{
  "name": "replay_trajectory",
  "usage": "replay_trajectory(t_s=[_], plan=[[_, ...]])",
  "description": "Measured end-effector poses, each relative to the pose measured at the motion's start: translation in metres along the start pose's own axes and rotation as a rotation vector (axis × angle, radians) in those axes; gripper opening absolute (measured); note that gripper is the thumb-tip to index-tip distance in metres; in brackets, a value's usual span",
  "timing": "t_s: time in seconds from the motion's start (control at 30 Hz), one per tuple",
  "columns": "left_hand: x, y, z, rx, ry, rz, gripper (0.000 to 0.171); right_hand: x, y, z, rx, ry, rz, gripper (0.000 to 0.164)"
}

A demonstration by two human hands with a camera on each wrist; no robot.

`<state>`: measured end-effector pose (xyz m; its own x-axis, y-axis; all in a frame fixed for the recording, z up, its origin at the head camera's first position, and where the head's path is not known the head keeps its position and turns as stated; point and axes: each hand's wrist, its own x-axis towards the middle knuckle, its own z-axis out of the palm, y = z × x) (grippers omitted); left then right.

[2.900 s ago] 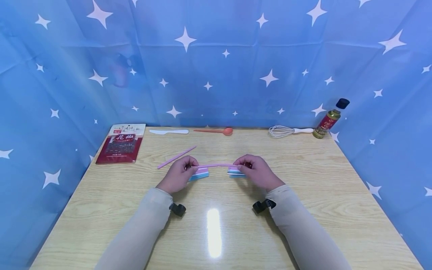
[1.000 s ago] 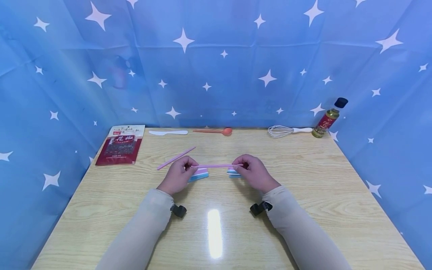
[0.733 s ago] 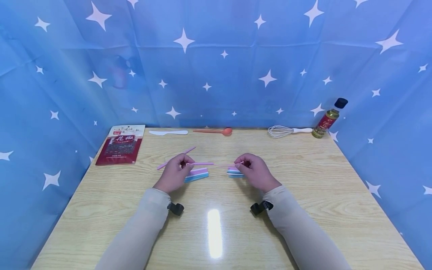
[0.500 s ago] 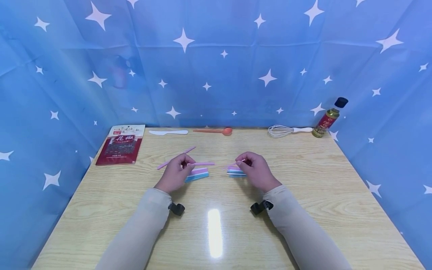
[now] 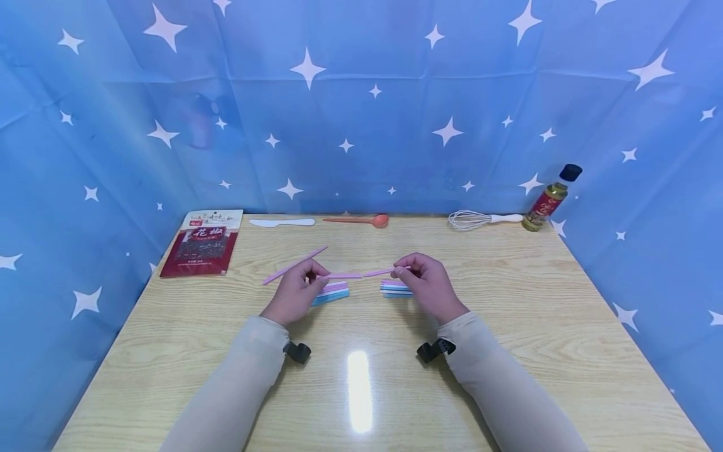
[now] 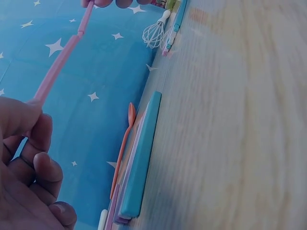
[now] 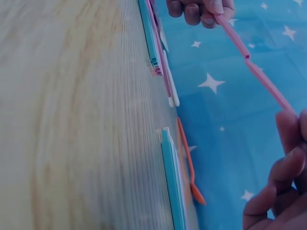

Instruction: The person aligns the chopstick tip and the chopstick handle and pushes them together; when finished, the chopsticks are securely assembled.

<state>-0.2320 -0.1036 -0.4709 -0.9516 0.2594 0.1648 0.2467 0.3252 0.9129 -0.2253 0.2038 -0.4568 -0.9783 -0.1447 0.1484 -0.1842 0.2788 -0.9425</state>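
My left hand [image 5: 292, 294] pinches a pink hollow strip [image 5: 346, 276], which looks like the sleeve of a bag-sealing clip. My right hand [image 5: 432, 290] pinches a slimmer pink rod [image 5: 380, 272]. Sleeve and rod point at each other above the table, tips almost meeting, the rod slightly tilted. An open groove shows at the sleeve's end [image 7: 242, 50] in the right wrist view. Below the left hand lies a row of pink, white and blue strips [image 5: 332, 293], partly covered by it. A similar row of thin strips [image 5: 396, 290] lies below the right hand.
Another pink strip [image 5: 282, 272] lies slantwise behind the left hand. Along the back edge are a red-and-white spice pouch [image 5: 203, 246], a white knife [image 5: 282, 222], an orange spoon [image 5: 377, 220], a whisk [image 5: 480, 220] and an oil bottle [image 5: 549, 202].
One second ago the two pink pieces overlapped as one length. They were then drawn apart, leaving a gap, and now their ends have come back together in line.
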Motion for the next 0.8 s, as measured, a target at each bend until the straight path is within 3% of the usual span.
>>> replay_trajectory(t_s=[0.8], plan=[[-0.0006, 0.0002, -0.0005, 0.019, 0.023, -0.035, 0.008, -0.0022, -0.0039, 0.0023, 0.043, -0.052, 0.021, 0.015]])
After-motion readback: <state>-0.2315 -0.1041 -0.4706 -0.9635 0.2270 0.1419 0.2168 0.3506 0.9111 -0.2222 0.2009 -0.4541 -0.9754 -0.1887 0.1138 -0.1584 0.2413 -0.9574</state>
